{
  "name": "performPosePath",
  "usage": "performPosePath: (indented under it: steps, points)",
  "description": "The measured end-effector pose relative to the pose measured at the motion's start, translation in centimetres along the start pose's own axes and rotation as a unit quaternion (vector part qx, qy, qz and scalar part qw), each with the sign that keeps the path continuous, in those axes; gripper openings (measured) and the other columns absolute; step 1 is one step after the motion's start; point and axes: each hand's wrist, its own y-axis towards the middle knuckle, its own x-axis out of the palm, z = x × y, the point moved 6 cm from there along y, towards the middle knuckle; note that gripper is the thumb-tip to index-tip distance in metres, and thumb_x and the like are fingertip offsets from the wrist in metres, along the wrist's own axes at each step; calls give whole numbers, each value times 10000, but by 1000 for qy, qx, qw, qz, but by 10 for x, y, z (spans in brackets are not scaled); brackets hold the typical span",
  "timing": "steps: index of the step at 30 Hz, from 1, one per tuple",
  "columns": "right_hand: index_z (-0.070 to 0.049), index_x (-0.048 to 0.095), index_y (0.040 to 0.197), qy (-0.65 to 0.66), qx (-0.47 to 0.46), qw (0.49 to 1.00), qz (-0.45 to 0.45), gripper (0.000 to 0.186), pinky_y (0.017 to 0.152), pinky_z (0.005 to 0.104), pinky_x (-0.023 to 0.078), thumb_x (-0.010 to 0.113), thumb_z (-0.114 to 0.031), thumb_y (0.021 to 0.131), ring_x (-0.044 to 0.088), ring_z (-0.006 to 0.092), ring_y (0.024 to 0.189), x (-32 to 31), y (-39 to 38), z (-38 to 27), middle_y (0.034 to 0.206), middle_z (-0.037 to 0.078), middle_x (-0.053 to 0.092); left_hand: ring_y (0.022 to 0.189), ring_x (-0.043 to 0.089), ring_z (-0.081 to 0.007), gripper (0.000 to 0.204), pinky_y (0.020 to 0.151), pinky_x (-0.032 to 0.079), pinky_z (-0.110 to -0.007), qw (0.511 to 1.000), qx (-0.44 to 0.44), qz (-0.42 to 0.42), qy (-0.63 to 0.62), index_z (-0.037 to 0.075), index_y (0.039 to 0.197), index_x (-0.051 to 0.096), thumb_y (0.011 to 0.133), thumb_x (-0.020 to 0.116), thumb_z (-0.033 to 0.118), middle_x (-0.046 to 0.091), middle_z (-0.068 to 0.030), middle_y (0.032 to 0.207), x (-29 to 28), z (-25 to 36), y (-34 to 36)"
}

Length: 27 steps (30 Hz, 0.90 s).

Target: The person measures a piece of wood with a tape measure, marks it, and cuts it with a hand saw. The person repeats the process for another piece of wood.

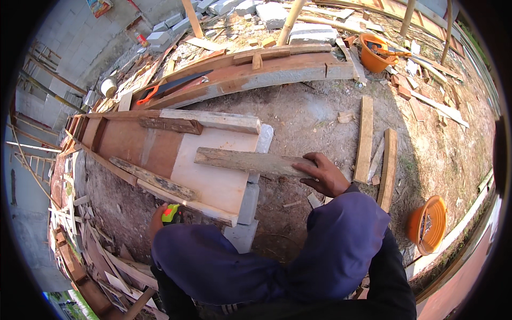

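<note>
Plank (240, 161) held by curled right fingers (319, 159).

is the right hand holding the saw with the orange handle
No, the right hand grips a weathered wooden board, while the orange-handled saw lies farther off on a long wooden frame.

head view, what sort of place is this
Likely a building site: pale blocks lie loose on the ground, a bare block wall stands behind, and there's an orange-handled handsaw.
</note>
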Motion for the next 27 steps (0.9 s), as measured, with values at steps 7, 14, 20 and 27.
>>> performPosePath:
  steps: [7, 14, 20, 27]
  points:
    - [-67, 480, 1484, 48, -33, 998, 16, 733, 1062, 453, 499, 827, -170, 848, 541, 409, 1281, 38, 36, -9, 1402, 215, 514, 826, 712, -288, 509, 748, 609, -421, 931, -231, -179, -220, 31, 1216, 647, 926, 609, 449, 715, -150, 1012, 32, 71, -18]
    - [-56, 586, 1394, 21, -9, 989, 148, 623, 1063, 450, 495, 834, -277, 866, 587, 346, 1270, -11, 42, -26, 1393, 201, 570, 867, 725, -288, 414, 810, 633, -417, 936, -109, -308, -133, -13, 1241, 593, 979, 516, 299, 694, -146, 1031, 93, 145, -1]
    - [19, 581, 1383, 386, 87, 915, -80, 595, 955, 364, 562, 800, -301, 931, 688, 243, 1111, -97, 80, -52, 1272, 154, 672, 1015, 707, -236, 411, 810, 646, -394, 861, 4, -509, 4, -18, 1310, 546, 962, 579, 197, 666, -153, 1143, 178, 236, -17]
    - [22, 502, 1405, 221, 17, 973, 57, 700, 934, 423, 565, 773, -425, 938, 676, 326, 1150, -128, 121, -132, 1286, 219, 646, 847, 661, -112, 285, 694, 556, -288, 833, 71, -516, -189, 15, 1115, 601, 977, 680, 251, 644, -60, 997, 289, 297, -71]
